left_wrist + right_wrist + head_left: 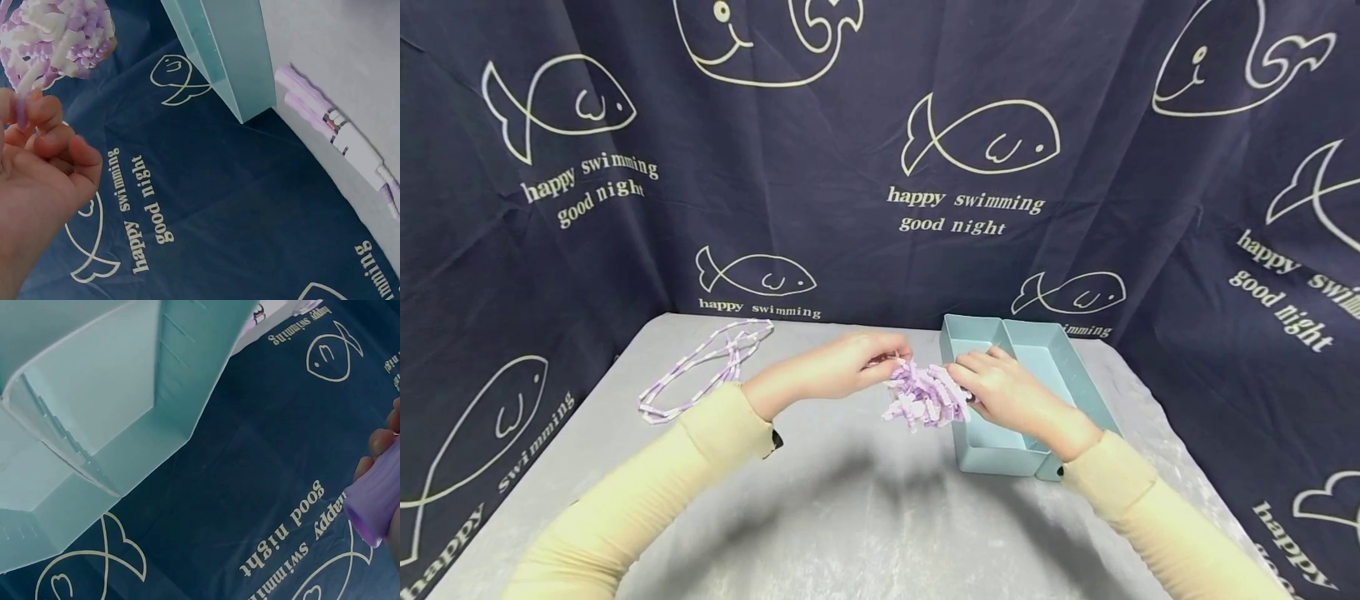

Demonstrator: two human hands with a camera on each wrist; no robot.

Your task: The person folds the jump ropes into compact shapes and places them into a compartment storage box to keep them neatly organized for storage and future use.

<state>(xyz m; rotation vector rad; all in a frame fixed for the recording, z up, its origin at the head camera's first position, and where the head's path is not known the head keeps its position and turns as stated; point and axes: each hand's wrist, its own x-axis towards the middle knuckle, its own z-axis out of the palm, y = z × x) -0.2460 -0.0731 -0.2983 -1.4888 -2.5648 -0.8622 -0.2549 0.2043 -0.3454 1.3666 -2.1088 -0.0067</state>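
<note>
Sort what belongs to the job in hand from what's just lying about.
Job in hand:
left hand
right hand
bunched purple-and-white rope
purple handle in the right hand

Apparently just lying about:
looped rope on the table
paired handles
divided tray, possibly involved

Fingers (380, 442) grip a purple handle (378, 492) (teal box (140, 450) well apart).

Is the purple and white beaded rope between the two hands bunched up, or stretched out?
Bunched up: in the head view, the rope forms a crowded clump between the left hand and right hand.
</note>
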